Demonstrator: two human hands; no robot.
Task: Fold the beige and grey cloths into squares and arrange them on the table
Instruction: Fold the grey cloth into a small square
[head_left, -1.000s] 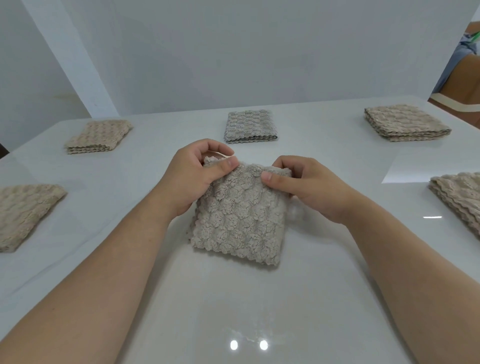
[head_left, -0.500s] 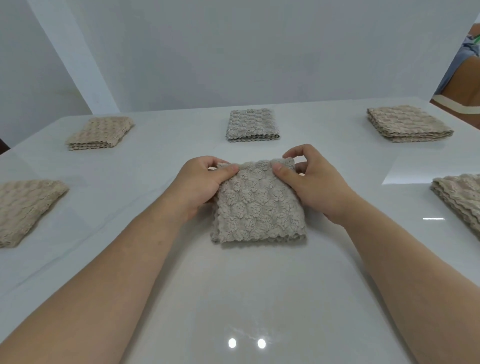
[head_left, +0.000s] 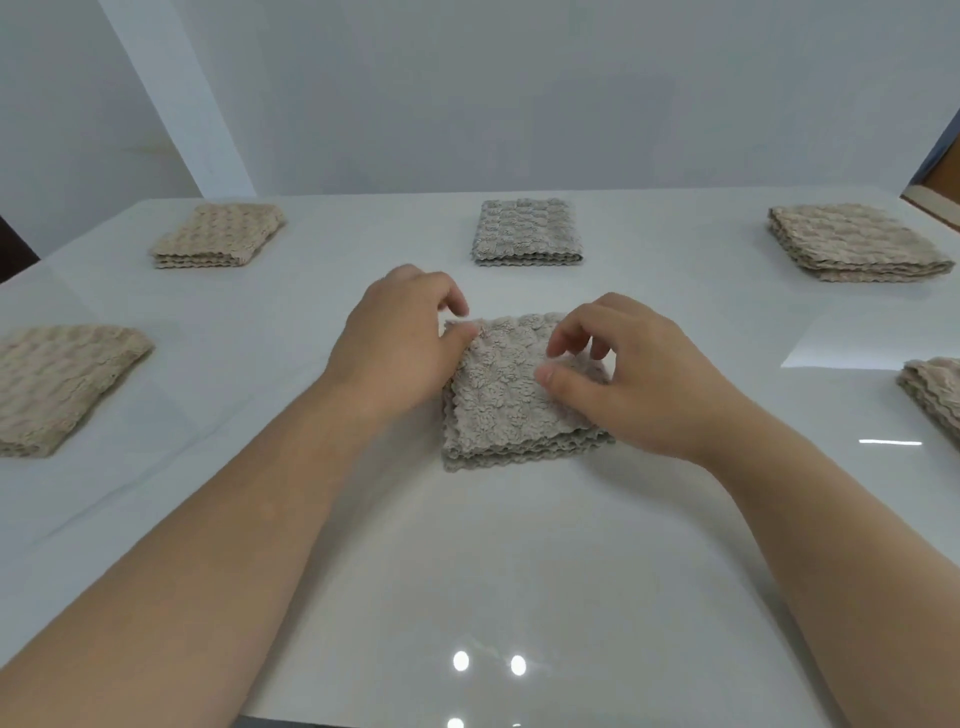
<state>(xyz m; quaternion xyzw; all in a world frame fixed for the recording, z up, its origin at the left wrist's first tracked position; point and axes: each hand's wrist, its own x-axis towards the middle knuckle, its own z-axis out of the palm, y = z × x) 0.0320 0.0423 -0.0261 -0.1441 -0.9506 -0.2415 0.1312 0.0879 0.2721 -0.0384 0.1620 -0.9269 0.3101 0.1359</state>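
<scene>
A folded grey-beige cloth lies as a thick square in the middle of the white table. My left hand is at its far left corner, thumb on top of the corner and fingers curled just past the far edge, pinching it. Over the right half is my right hand; its thumb rests on the top layer while its curved fingers hover above the far edge and hold nothing. Several wavy layer edges show along the cloth's near side.
Folded squares lie around the table: beige at the far left, grey at the far centre, beige at the far right, beige at the left edge, beige at the right edge. A wall stands behind the table.
The cloth was turned square to me and set down flat. My right fingers have lifted off its far edge, leaving only the thumb on it. My left hand still holds the far left corner.
</scene>
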